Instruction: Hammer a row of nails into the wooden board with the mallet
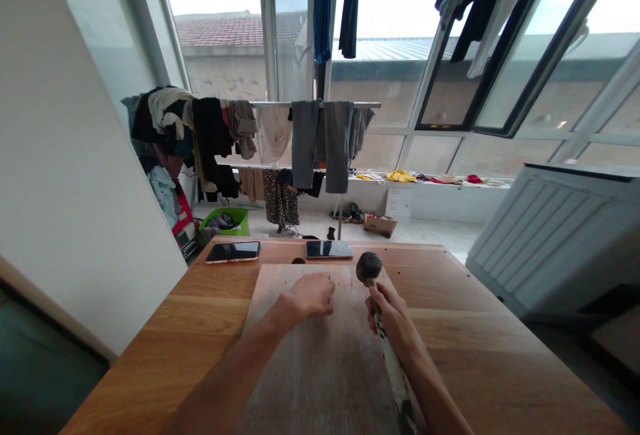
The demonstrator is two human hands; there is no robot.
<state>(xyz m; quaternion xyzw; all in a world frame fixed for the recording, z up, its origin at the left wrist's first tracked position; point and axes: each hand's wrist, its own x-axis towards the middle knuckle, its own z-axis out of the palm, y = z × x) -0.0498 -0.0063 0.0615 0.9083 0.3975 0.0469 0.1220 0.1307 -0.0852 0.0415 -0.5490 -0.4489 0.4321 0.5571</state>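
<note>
My right hand (391, 309) is wrapped around the worn, patchy handle of a mallet (369, 267), close below its round black head. The head is raised at the board's far right, and the long handle slants back toward me. A pale wooden board (305, 368) lies flat in front of me. Over the far part of this board is my left hand (313, 293), its fingers curled in and closed. Whatever those fingers may hold is hidden or too small to make out. A few small upright marks, perhaps nails, show near the board's far edge.
The board lies on a wooden table (195, 341). Beyond it are a black-screened phone (233, 252) and a second phone (329, 249). A small dark round thing (299, 261) sits at the board's far edge. Behind stand a laundry rack (315, 104) and a green basket (243, 220).
</note>
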